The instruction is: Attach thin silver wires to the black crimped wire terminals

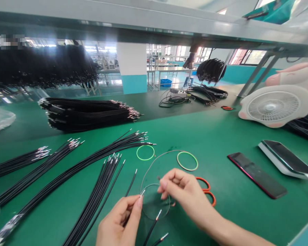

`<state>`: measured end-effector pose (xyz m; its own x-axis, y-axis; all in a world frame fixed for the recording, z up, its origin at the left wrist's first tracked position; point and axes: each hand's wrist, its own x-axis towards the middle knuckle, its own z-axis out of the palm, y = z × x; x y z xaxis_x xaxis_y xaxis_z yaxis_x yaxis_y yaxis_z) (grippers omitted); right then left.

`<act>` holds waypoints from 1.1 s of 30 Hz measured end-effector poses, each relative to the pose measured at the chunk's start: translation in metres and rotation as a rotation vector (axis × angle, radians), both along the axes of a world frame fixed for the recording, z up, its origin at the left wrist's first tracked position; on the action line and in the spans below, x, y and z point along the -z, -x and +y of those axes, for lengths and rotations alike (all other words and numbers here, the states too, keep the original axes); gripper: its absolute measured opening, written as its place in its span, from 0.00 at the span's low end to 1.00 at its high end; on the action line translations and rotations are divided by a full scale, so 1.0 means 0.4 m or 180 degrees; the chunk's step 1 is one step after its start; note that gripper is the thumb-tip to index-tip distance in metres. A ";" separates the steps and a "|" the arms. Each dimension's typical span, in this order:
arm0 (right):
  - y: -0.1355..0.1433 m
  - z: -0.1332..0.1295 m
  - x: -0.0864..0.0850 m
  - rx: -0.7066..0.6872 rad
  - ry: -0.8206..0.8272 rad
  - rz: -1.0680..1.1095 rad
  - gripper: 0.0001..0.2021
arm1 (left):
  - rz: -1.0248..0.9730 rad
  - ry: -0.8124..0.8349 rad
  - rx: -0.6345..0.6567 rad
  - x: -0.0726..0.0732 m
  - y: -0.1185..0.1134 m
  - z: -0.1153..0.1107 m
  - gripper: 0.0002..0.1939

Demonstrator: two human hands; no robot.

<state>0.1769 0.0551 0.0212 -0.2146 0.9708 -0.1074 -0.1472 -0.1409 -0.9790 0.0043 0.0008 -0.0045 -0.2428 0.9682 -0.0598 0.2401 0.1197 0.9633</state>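
A thin black wire with a bare metal tip (pixel 133 205) sits near the front edge of the green surface (pixel 220 136), pinched between the thumb and forefinger of the left hand (pixel 119 223), its tip poking out just past the fingers toward a thin clear elastic loop (pixel 155 201). The right hand (pixel 184 193) has its fingers pressed together on the far side of that loop, pinching it. The wire looks light and springy, best gripped close behind the metal tip so it does not wobble; the loop seems soft, stretchy and easy to let slip. Two more black tipped wires (pixel 155 229) lie just below the loop. Behind the right hand lie two orange rubber rings (pixel 207 191), and farther back a green ring (pixel 145 152) and a pale green ring (pixel 187 161). Fanned bundles of black wires (pixel 74 171) spread toward the left edge, a dark phone (pixel 256 175) lies to the right, and a white fan (pixel 274 106) stands near the far right corner.
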 end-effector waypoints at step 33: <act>0.066 -0.071 0.071 -0.0460 0.0151 -0.0121 0.09 | 0.0312 0.0284 -0.0027 0.088 0.054 0.009 0.16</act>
